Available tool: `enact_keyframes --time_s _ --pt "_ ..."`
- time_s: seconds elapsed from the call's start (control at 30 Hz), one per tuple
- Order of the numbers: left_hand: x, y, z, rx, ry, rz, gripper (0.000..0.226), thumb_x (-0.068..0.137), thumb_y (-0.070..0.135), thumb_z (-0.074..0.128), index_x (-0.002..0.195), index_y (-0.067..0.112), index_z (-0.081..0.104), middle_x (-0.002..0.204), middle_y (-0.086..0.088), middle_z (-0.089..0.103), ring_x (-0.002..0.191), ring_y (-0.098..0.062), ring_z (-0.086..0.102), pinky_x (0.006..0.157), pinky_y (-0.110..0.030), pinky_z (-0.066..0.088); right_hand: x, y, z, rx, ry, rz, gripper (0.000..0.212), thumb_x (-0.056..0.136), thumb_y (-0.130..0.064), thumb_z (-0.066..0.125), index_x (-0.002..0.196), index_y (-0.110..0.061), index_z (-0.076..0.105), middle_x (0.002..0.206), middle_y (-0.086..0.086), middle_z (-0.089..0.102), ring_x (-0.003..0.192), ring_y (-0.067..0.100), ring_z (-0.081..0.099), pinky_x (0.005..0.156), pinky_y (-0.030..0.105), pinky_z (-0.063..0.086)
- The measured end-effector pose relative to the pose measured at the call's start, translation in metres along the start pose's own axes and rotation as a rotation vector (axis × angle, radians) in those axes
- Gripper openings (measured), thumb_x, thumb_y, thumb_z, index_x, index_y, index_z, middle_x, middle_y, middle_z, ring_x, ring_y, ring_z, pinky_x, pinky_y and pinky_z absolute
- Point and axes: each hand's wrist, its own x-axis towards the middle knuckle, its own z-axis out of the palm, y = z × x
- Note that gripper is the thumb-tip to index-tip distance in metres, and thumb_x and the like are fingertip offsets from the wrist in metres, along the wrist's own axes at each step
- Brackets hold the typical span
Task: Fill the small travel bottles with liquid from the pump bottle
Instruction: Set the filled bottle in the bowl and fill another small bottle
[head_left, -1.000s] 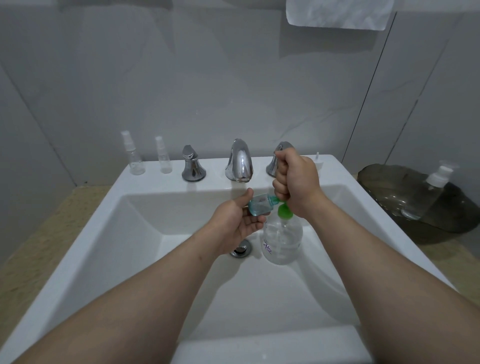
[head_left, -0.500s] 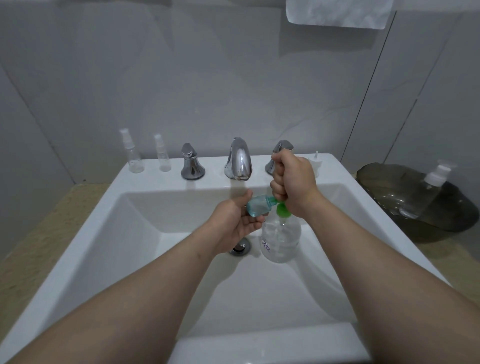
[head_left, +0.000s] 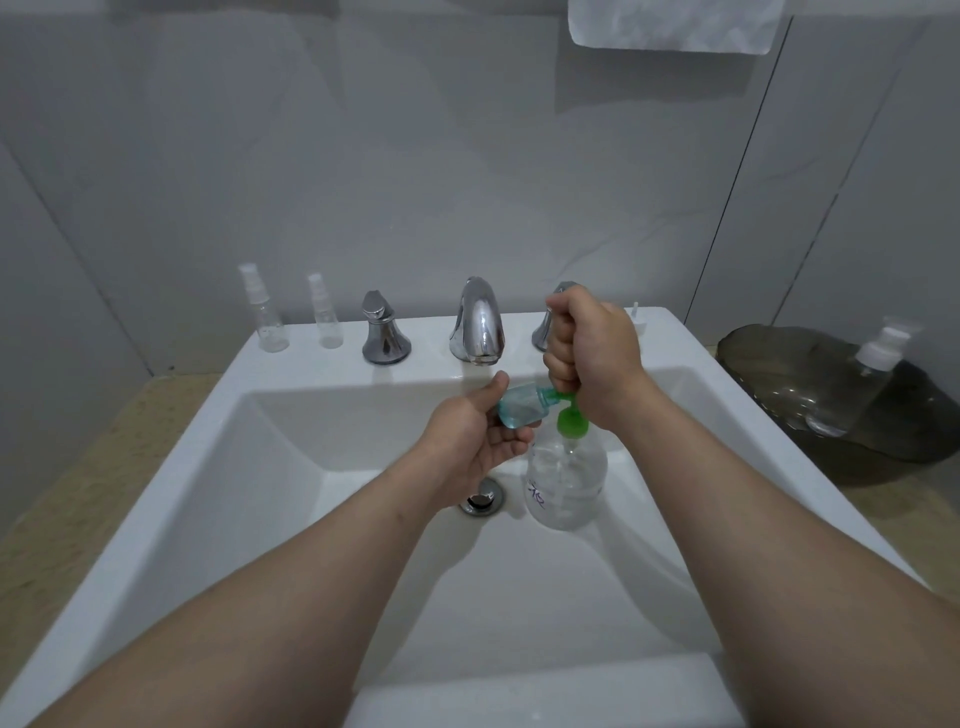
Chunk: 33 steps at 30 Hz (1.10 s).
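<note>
**Head view over a white sink (head_left: 156, 493).** The left hand (head_left: 475, 441) grips a small teal travel bottle (head_left: 521, 411), with the thumb over its upper side and the fingers curled beneath. The bottle lies tilted on its side, and its neck is turned toward the right hand and meets the green nozzle. The right hand (head_left: 592, 358) is closed in a fist round the pump head of the clear pump bottle (head_left: 566, 486), which stands upright in the basin directly below that hand (its green collar shows under the fist). The hands are close together, linked only through bottle and nozzle. The drain (head_left: 483, 499) lies just below the left hand. Beyond the hands, the sink's back ledge carries a faucet (head_left: 478, 325) and a handle (head_left: 384, 335) on the left hand's side. Farther out that way stand a taller spray bottle (head_left: 262, 317) and a shorter spray bottle (head_left: 326, 317). Well off to the right hand's side, a dark bowl (head_left: 753, 353) on the table (head_left: 78, 467) holds a second pump bottle (head_left: 872, 374).
</note>
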Motion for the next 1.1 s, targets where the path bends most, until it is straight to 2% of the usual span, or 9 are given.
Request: enact_keyframes --time_s 1.1 --pt "-0.003 -0.001 -0.001 -0.011 -0.014 -0.027 0.032 0.106 0.028 0.049 0.112 -0.001 0.062 0.084 -0.017 0.074 0.051 -0.017 0.061 0.055 -0.026 0.054 0.002 0.009 -0.003 0.010 0.033 0.019 0.052 0.096 -0.014 0.047 0.051 -0.027 0.025 0.048 -0.004 0.015 0.044 0.014 0.009 0.047 0.021 0.010"
